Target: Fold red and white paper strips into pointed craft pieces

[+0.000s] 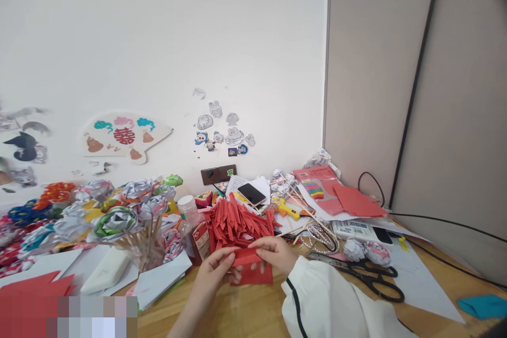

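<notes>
A small folded strip of red paper (245, 257) is stretched between my two hands. My left hand (219, 266) pinches its left end, thumb on top and fingers beneath. At the right end, my right hand (277, 253) grips it the same way, below a white sleeve. Under the strip, a flat red paper sheet (257, 275) lies on the wooden table (237, 311). Just beyond my hands rises a heap of folded red paper pieces (233, 222). Left of the heap stands a clear bottle (188, 222) with a white cap.
Black-handled scissors (380, 280) lie to the right, near crumpled paper balls (354, 249) and red sheets (358, 200). A phone (252, 194) rests behind the heap, with a yellow glue gun (288, 209) beside it. Paper flowers (114, 222) and sticks (146, 243) crowd the left side.
</notes>
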Demonstrator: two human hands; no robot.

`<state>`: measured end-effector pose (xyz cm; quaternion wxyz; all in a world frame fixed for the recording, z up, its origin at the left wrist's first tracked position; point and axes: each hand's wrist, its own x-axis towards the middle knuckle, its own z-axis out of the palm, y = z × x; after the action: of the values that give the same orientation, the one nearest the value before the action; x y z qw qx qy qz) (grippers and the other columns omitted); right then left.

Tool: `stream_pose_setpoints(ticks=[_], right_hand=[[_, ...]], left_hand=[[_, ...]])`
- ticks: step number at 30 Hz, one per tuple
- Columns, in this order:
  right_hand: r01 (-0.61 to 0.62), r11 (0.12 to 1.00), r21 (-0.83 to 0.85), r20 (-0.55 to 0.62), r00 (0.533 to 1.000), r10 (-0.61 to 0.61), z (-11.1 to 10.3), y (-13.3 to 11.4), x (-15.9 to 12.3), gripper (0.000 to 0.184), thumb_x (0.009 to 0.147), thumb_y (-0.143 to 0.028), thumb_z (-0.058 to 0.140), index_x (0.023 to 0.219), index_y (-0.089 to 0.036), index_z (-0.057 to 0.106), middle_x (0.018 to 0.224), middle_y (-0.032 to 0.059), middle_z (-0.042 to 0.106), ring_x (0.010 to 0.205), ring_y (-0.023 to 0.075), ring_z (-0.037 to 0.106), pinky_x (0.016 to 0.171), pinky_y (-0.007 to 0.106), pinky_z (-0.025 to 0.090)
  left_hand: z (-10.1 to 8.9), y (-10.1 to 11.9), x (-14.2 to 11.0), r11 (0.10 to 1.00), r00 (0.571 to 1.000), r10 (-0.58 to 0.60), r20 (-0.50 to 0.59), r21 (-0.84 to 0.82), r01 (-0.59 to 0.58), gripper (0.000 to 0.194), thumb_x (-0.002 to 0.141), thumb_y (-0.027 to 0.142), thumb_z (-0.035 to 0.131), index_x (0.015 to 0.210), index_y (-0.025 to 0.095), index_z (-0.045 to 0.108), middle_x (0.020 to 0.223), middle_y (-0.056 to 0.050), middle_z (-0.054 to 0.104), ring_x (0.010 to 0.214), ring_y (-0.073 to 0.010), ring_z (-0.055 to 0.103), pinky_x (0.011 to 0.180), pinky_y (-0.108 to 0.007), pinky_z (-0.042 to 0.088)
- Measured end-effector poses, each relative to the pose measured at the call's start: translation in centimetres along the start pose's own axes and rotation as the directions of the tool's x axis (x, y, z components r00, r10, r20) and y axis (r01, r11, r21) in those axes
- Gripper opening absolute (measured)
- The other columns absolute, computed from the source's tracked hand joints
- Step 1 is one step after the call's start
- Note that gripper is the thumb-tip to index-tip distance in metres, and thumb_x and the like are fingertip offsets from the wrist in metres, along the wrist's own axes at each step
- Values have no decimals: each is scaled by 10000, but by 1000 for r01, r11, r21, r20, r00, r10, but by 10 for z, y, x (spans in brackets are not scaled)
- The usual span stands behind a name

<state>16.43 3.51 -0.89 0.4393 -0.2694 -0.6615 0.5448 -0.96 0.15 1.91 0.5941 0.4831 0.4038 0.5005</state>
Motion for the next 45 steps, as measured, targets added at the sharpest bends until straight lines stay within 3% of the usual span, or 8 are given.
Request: stream_pose_setpoints(ticks=[5,10,14,20,25,29,35,45], right_hand=[[4,1000,25,3,1000,-4,-5,-2,0,366,687,-413,514,928,-138,543,724,22,575,475,74,514,473,211,422],[36,999,15,2,999,-36,-3,-3,0,313,707,-372,505,909,-137,556,621,0,563,476,83,528,493,213,417],[65,990,-125,-40,997,-71,-2,-4,-2,264,729,-337,476,878,-149,587,696,26,589,522,102,548,523,226,422],[179,911,-371,-39,977,-208,-2,-13,-6,220,752,-259,441,873,-187,610,846,47,615,789,156,551,702,269,406],[48,986,-158,50,998,-41,-4,-12,-6,324,729,-317,475,1016,-171,507,749,34,605,610,120,567,579,243,432],[-46,998,-29,123,991,50,-10,-4,-3,379,680,-380,525,969,-136,503,634,15,589,448,88,528,462,212,411],[-33,999,27,55,998,32,-10,2,0,358,655,-399,546,875,-117,552,541,-6,558,416,82,519,412,183,380],[100,990,-102,-6,995,-101,-7,12,0,256,704,-329,510,831,-132,611,629,16,562,513,99,561,495,213,425]], left_hand=[[1,3,-2,998,997,-54,62,33,52,386,558,354,648,870,131,604,503,-31,630,406,-132,550,435,-236,411],[6,7,-8,999,1000,-10,-16,-42,9,280,569,295,648,805,147,619,503,-31,642,399,-115,544,437,-219,407],[8,8,-10,998,999,-12,-43,-61,9,225,554,286,655,723,139,626,478,-31,635,397,-124,552,436,-226,419],[2,3,-1,999,998,-47,-33,5,47,260,516,343,675,667,141,614,463,-9,617,434,-157,579,454,-269,469],[1,9,-3,995,999,-42,-15,93,43,268,514,321,684,712,151,619,557,-8,647,500,-164,606,519,-282,489],[-2,17,-6,991,993,-82,83,116,72,305,545,314,668,800,156,613,626,-34,672,552,-178,621,566,-298,492],[-9,17,-5,991,995,-63,74,125,53,261,553,305,658,758,144,634,598,-47,676,556,-190,629,570,-291,494],[-5,19,-8,996,999,-26,25,88,24,169,565,281,644,665,144,630,632,-22,658,573,-203,632,605,-331,506]])
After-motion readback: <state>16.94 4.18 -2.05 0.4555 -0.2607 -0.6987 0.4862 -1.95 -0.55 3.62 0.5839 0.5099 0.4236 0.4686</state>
